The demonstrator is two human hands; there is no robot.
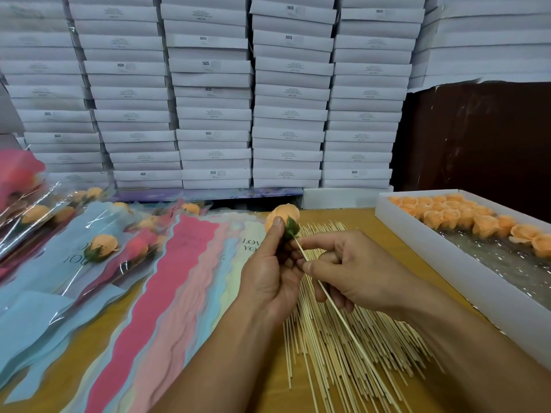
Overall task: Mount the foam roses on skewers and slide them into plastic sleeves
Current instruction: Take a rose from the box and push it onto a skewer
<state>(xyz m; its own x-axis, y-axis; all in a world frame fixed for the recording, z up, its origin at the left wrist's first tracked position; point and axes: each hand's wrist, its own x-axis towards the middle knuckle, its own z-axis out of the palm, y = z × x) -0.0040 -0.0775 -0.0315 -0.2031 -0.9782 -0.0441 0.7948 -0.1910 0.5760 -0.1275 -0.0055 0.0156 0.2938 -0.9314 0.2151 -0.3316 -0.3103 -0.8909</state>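
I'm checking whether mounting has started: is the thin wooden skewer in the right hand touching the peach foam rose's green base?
Touching. The head view shows the thin wooden skewer, pinched by the right hand, with its tip meeting the green base of the peach foam rose gripped by the left hand.

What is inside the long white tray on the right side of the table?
The white tray holds peach foam roses packed along its far end, over crinkled clear plastic. Its near end runs out of view, and whatever lies beneath the plastic cannot be seen.

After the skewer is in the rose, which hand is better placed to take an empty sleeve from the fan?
Probably the left hand. The fanned sleeves lie directly on its side, while the right hand pinches the skewer over the skewer pile and could hold the rose by it.
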